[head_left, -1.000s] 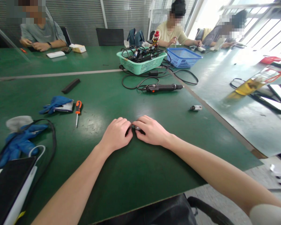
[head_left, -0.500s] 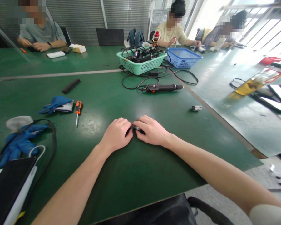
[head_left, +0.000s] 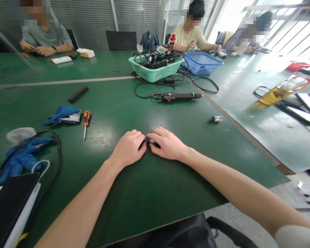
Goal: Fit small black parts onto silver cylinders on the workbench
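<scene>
**Inspector:** Hands, please.

**Recorder:** Left hand [head_left: 129,148] and right hand [head_left: 167,144] meet at the centre of the frame, knuckles up, resting on the green table [head_left: 144,193]. Both sets of fingers are curled in and pinch a small metal part [head_left: 151,141] between their tips. The fingers themselves hide most of it.

**Inspector:** Surroundings?

**Recorder:** Left of centre, an orange-handled screwdriver [head_left: 85,122] lies just beside a blue glove [head_left: 62,114]. At lower left, a black cable [head_left: 57,151] loops round more blue gloves [head_left: 20,156], near a dark flat device [head_left: 10,203]. Above centre lies a corded power screwdriver [head_left: 181,96]. Behind it stands a green basket [head_left: 156,67] of tools, with a blue basket [head_left: 202,63] to its right. Right of centre, a small silver cylinder [head_left: 216,119] lies well apart from the hands.

**Inspector:** Markings?

**Recorder:** Any lettering is too small to read.
</scene>
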Tool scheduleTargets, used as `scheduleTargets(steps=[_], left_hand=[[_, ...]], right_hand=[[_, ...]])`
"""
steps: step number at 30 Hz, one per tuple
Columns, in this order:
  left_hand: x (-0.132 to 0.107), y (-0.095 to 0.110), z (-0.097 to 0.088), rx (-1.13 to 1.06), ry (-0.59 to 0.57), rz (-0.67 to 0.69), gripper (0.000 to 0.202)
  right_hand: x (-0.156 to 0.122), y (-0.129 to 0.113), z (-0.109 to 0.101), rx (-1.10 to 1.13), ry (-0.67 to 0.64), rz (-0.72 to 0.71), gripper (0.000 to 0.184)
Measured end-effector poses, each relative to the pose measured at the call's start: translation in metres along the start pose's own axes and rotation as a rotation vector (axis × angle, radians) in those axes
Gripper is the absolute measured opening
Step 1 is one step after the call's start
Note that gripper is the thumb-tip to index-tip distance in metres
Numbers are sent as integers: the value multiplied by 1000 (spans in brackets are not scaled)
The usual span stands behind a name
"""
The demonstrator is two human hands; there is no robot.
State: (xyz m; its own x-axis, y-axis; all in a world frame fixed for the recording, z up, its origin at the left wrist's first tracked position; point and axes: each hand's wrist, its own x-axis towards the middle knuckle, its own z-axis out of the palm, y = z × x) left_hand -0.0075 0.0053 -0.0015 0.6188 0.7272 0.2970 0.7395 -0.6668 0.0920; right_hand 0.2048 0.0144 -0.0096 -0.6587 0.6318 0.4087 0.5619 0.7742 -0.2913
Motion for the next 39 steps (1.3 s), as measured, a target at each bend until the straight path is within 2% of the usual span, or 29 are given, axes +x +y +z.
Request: scheduleTargets(steps=[26, 32, 39], left_hand=[[0, 0, -1, 2, 4, -17, 21], [0, 0, 1, -15, 8, -25, 22], [0, -1, 1, -16, -10, -31, 24]], right_hand=[[0, 1, -1, 26, -6, -10, 30], [-1, 2, -5, 38, -41, -23, 32], [-1, 11, -19, 27, -135, -83, 36]])
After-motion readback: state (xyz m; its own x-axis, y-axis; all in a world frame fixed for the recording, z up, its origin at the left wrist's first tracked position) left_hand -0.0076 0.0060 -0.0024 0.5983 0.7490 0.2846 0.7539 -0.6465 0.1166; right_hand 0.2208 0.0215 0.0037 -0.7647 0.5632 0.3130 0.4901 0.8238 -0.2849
